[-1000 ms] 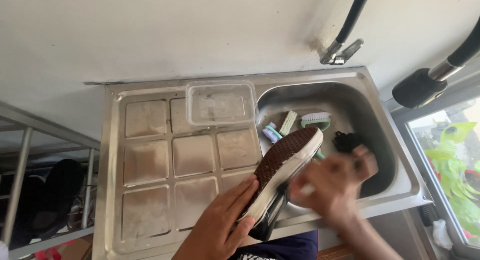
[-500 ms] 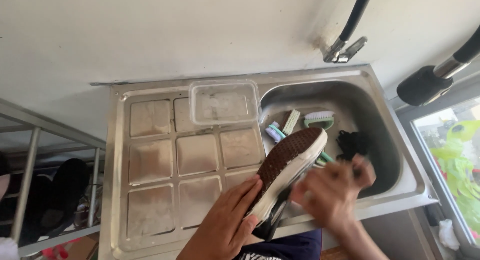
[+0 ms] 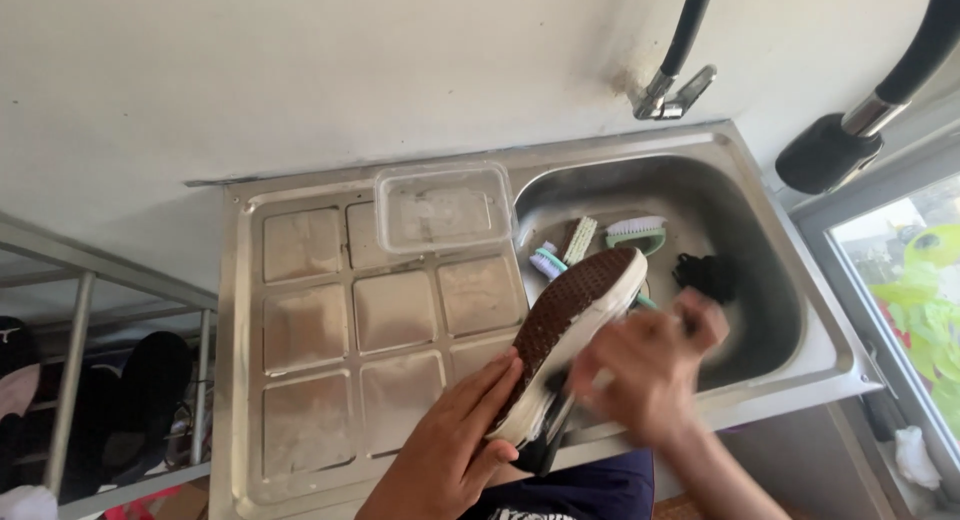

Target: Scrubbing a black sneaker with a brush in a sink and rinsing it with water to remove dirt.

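Left hand: bare, no glove, ring or wristband to be seen. The forearm behind it is bare as far as the bottom edge of the view, with no sleeve showing. Right hand: also bare, its outline smeared by blur, so the fingers cannot be told apart clearly. Its forearm is uncovered as well, with no watch or cuff visible. Between the two arms, at the lower edge, a patch of dark navy garment shows, bearing a fragment of white print too cropped to make out.
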